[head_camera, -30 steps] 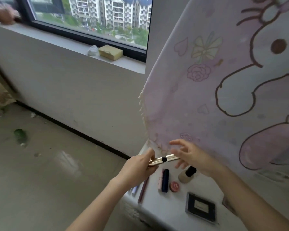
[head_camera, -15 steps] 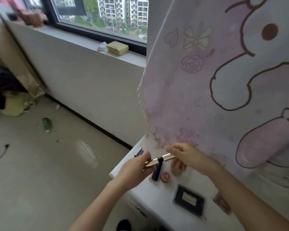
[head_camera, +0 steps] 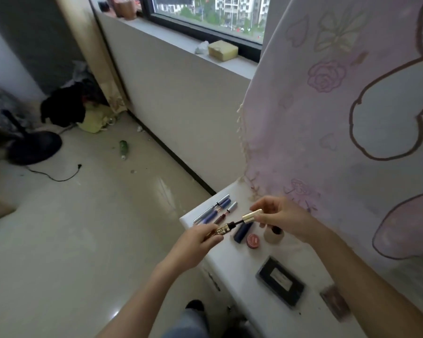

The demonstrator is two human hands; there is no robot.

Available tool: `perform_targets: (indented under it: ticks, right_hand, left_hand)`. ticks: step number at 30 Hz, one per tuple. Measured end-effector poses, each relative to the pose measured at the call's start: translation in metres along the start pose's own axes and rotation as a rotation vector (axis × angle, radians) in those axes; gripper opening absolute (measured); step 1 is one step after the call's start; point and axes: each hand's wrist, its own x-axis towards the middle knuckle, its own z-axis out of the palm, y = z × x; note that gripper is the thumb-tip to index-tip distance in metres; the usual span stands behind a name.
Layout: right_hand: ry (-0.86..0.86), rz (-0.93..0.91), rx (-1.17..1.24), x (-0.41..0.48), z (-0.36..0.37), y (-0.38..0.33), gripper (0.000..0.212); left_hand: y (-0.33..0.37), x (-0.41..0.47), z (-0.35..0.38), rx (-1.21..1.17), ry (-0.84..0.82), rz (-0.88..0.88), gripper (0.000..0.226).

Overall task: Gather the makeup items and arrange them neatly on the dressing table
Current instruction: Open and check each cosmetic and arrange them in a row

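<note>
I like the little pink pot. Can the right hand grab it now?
Probably not straight away: the right hand is pinching the gold cap. The pink pot lies uncovered on the table close by, though.

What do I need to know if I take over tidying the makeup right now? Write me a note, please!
Left hand grips the gold mascara tube. Right hand pinches its cap, pulled apart, wand showing.
Done, on the dressing table: pens, blue tube, pink pot, beige bottle in a row; black compact apart.
Left: close the mascara, set it in the row, probably bring the compact nearer.
</note>
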Motion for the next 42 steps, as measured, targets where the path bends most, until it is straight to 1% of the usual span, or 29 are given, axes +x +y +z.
perform_targets:
  ticks: [2,5,7,10,12,14,16,19,21,22,24,25,29,31,34,39,42]
  right_hand:
    - [-0.006,-0.01,-0.015,0.004,0.001,-0.002,0.019]
    - [0.014,-0.028,-0.029,0.011,0.002,-0.004,0.028]
    - [0.015,-0.024,-0.038,0.016,0.002,-0.002,0.03]
    - [-0.012,-0.004,-0.037,0.023,0.0,0.001,0.03]
    - [-0.023,0.017,-0.05,0.027,0.0,0.003,0.026]
    - [-0.028,0.03,-0.103,0.033,0.001,0.005,0.023]
    - [-0.046,0.019,-0.207,0.041,0.001,0.006,0.024]
    - [-0.118,0.013,-0.415,0.054,0.002,0.008,0.021]
    - [-0.145,-0.007,-0.59,0.063,0.002,0.009,0.028]
    - [-0.154,-0.022,-0.679,0.067,0.002,0.011,0.028]
    - [-0.155,-0.035,-0.826,0.077,0.006,0.017,0.025]
    - [-0.148,-0.033,-0.889,0.082,0.007,0.021,0.025]
    - [-0.159,-0.026,-1.111,0.105,0.011,0.037,0.025]
    - [-0.161,-0.018,-1.186,0.116,0.011,0.04,0.026]
    - [-0.144,-0.02,-1.281,0.129,0.012,0.045,0.03]
    - [-0.155,-0.039,-1.412,0.137,0.017,0.053,0.028]
    - [-0.191,-0.061,-1.476,0.139,0.019,0.059,0.027]
  left_hand:
    - [-0.001,-0.001,-0.004,-0.065,-0.036,-0.021,0.02]
    - [-0.006,0.004,-0.011,-0.13,-0.089,-0.053,0.026]
    - [-0.009,0.007,-0.013,-0.218,-0.123,-0.069,0.021]
    - [-0.015,0.011,-0.013,-0.381,-0.168,-0.138,0.018]
    - [-0.021,0.013,-0.009,-0.406,-0.196,-0.172,0.019]
    - [-0.028,0.016,-0.004,-0.399,-0.191,-0.174,0.02]
    - [-0.035,0.019,0.0,-0.356,-0.165,-0.186,0.02]
    - [-0.044,0.026,0.008,-0.303,-0.121,-0.186,0.022]
    - [-0.048,0.031,0.013,-0.268,-0.082,-0.178,0.026]
    - [-0.05,0.034,0.016,-0.252,-0.054,-0.174,0.025]
    - [-0.056,0.039,0.021,-0.211,0.03,-0.146,0.016]
    - [-0.058,0.041,0.024,-0.171,0.069,-0.129,0.012]
    - [-0.064,0.053,0.041,0.102,0.184,-0.12,0.023]
    - [-0.066,0.057,0.051,0.218,0.271,-0.09,0.02]
    - [-0.07,0.061,0.061,0.287,0.362,-0.04,0.025]
    - [-0.079,0.064,0.076,0.383,0.434,-0.052,0.021]
    - [-0.086,0.066,0.084,0.39,0.462,-0.062,0.018]
